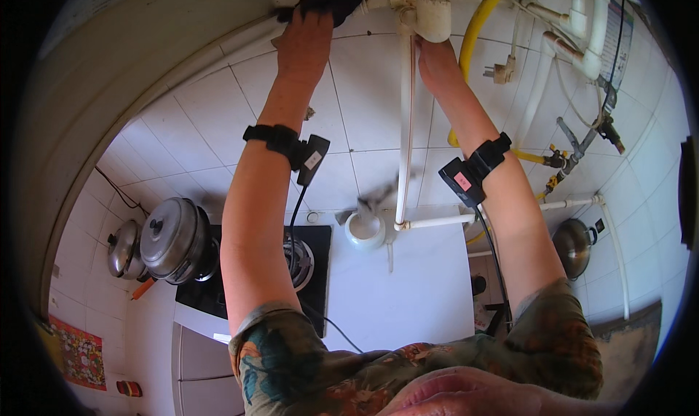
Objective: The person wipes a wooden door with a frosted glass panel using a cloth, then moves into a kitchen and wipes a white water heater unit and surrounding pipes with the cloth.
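Note:
My left hand (306, 52) reaches up to the tiled wall and grips a bunched black cloth (330, 5). The cloth lies against a white horizontal pipe (379, 2) that meets a pipe fitting. My right hand (438, 66) is raised just below a thick white pipe cap (434, 20), beside a vertical white pipe (405, 126). Its fingers are hidden behind the fitting, so their grip does not show. A yellow hose (478, 25) runs close past the right wrist. Both forearms wear black straps with small cabled boxes.
Below me are a gas stove (322, 252), a lidded metal pot (169, 241) and a pale jar (365, 233) on a white counter (398, 290). An unplugged power plug (499, 72) hangs at right, near gas valves (556, 159). A wok (572, 249) hangs on the right wall.

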### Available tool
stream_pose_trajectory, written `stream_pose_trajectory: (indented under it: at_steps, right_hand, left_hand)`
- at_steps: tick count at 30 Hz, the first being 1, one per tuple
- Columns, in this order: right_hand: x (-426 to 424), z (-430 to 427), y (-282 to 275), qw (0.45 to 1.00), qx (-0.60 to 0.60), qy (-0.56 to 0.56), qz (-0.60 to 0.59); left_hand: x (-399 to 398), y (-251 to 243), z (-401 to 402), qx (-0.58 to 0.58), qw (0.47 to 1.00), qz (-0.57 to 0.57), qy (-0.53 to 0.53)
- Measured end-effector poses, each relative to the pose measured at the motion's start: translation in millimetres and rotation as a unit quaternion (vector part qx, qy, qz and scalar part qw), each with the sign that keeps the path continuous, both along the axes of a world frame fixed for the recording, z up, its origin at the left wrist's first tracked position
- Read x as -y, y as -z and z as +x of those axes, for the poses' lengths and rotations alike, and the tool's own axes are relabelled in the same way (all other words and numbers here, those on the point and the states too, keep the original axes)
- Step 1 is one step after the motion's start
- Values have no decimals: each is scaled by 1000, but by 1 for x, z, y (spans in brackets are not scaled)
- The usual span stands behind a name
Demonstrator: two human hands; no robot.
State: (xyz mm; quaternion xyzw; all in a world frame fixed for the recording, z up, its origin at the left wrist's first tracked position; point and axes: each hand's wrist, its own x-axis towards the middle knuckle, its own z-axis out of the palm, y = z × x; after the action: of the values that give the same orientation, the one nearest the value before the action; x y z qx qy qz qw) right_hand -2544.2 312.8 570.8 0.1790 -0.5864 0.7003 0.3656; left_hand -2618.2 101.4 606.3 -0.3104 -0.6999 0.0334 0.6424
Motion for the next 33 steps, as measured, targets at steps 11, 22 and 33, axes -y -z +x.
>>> stream_pose_trajectory:
  at_steps: [11, 22, 33]
  right_hand:
    - [-54, -19, 4, 909, -47, 226, 347]
    - [1, 63, 62, 993, 40, 87, 75]
    - [-15, 243, 191, 931, 317, 28, 178]
  left_hand:
    - [45, 127, 19, 384, 913, 108, 84]
    - [44, 307, 71, 724, 561, 346, 205]
    - [5, 361, 24, 671, 706, -128, -187]
